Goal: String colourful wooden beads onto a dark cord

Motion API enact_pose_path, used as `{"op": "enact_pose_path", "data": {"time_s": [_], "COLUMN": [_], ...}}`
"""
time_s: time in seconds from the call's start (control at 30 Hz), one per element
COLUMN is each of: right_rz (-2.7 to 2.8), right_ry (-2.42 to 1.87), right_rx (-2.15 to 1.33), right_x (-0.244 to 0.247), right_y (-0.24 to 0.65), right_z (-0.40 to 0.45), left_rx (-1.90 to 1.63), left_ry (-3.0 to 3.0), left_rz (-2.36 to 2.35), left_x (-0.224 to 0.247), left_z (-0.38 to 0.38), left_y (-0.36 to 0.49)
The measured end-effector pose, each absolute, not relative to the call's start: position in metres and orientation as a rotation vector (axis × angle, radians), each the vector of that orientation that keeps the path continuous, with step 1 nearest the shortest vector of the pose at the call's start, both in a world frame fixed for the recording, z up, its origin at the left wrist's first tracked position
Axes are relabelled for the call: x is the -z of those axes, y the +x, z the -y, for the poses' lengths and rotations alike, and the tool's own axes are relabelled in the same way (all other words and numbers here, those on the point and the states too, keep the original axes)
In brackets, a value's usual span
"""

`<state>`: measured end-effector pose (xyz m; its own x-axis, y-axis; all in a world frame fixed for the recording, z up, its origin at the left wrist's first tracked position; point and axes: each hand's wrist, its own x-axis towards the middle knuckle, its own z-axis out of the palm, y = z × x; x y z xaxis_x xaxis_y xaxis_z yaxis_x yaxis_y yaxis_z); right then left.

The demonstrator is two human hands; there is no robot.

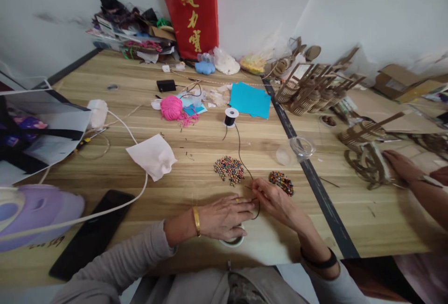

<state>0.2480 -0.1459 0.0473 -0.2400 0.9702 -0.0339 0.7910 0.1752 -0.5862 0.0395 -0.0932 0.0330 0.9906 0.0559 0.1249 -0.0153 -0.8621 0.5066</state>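
My right hand (275, 201) pinches a thin black cord (240, 150), which runs back to a small spool (231, 116). A loop of the cord hangs below those fingers, close to my left fingertips. My left hand (224, 215) is stretched out over a round white-rimmed dish or ring (233, 242), its thumb at the rim; the hand hides most of it. Whether the left fingertips also touch the cord, I cannot tell. Ahead of my hands lies a pile of small multicoloured beads (229, 170). A bunch of darker beads (281, 182) sits just beyond my right hand.
At left are a white cloth (153, 156), a black phone (91, 234), a cable and a purple appliance (38, 215). Pink yarn (171, 108) and blue sheets (250, 100) lie farther back. Woven baskets (311, 89) and another person's hand (402, 166) are at right.
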Motion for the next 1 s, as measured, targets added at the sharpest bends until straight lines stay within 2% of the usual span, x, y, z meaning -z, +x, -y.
{"op": "enact_pose_path", "data": {"time_s": [0.13,0.27,0.57,0.77,0.9,1.0], "right_rz": [2.258,2.321,2.236,1.913,1.768,1.770], "right_ry": [-1.725,-1.734,-1.828,-1.548,-1.368,-1.292], "right_rx": [-0.353,-0.145,-0.179,-0.471,-0.954,-1.236], "right_x": [-0.032,-0.024,-0.032,-0.076,-0.098,-0.097], "right_y": [0.241,0.240,0.258,0.255,0.240,0.226], "right_z": [0.135,0.112,0.062,0.079,0.111,0.127], "left_rx": [-0.189,-0.195,-0.198,-0.196,-0.189,-0.157], "left_ry": [2.597,2.596,2.599,2.592,2.598,2.603], "left_rz": [-0.024,-0.029,-0.011,0.043,0.039,0.028], "left_x": [-0.032,-0.030,-0.032,-0.033,-0.033,-0.033], "left_z": [0.093,0.093,0.094,0.097,0.102,0.106], "left_y": [0.039,0.039,0.040,0.042,0.043,0.044]}}
